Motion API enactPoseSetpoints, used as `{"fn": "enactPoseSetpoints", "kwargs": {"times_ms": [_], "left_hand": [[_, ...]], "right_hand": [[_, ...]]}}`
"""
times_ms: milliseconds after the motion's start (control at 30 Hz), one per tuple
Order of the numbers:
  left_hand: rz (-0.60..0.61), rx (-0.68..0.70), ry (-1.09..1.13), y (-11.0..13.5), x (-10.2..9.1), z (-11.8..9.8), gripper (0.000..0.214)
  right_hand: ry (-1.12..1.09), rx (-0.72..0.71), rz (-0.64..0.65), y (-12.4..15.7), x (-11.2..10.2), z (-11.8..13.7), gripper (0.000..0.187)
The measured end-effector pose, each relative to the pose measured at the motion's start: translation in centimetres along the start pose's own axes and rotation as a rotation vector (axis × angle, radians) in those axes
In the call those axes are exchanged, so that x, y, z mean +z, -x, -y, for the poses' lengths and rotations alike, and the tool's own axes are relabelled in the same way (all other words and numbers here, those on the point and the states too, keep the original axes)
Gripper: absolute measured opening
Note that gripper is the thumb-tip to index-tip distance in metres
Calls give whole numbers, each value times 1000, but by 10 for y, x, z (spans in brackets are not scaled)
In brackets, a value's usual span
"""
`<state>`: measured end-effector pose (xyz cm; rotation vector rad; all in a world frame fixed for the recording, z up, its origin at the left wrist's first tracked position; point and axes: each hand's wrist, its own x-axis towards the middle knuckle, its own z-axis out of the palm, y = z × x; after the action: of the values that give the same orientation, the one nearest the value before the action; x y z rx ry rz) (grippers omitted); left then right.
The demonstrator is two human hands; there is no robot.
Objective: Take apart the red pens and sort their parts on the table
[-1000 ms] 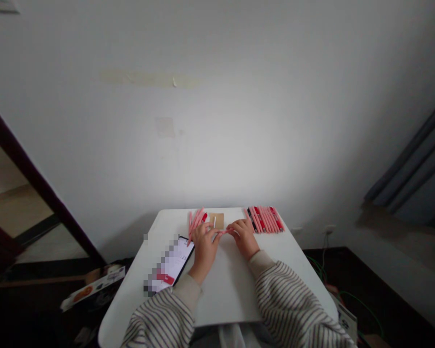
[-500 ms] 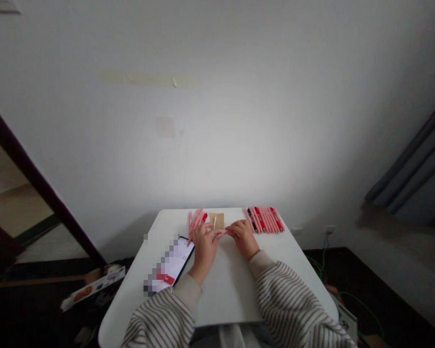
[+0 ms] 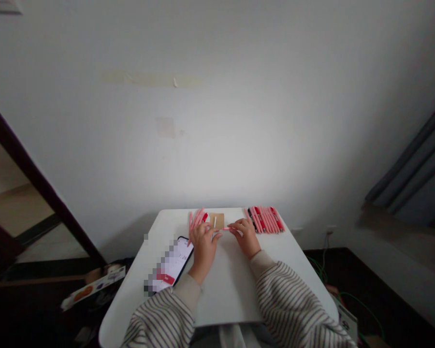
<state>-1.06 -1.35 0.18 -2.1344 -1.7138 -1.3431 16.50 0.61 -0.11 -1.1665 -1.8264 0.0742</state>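
Note:
A thin pink pen (image 3: 227, 228) lies crosswise between my two hands, above the middle of the table. My right hand (image 3: 246, 238) pinches its right end. At the other end, the fingers of my left hand (image 3: 204, 244) close on the pen, with part of it hidden beneath them. Just past the fingers is a small tan card or pad (image 3: 218, 220) with a short white stick (image 3: 215, 222) on it. Several loose pink pens (image 3: 195, 220), one with a red part, lie behind my left hand and are partly covered by it.
A row of pink pens (image 3: 270, 220), with red and black parts among them, lies at the table's back right. A phone (image 3: 174, 263) with a lit screen rests left of my left forearm. The white table (image 3: 232, 290) stands against a wall (image 3: 224, 169).
The pen has risen slightly away from me, and more of it shows between my hands. My left thumb has moved away from the index fingertip. The pens and phone stay put.

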Motion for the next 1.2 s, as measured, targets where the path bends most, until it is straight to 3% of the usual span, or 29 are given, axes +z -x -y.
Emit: {"fn": "enactPoseSetpoints", "kwargs": {"times_ms": [667,967,1200], "left_hand": [[-11,-32,-64,1,1,3,8],[95,-160,-227,0,-8,-7,14],[130,-189,-330,1,-13,-13,16]], "right_hand": [[-239,148,-136,0,1,-6,26],[-43,16,-59,-1,-5,2,21],[218,16,56,2,-5,7,15]]}}
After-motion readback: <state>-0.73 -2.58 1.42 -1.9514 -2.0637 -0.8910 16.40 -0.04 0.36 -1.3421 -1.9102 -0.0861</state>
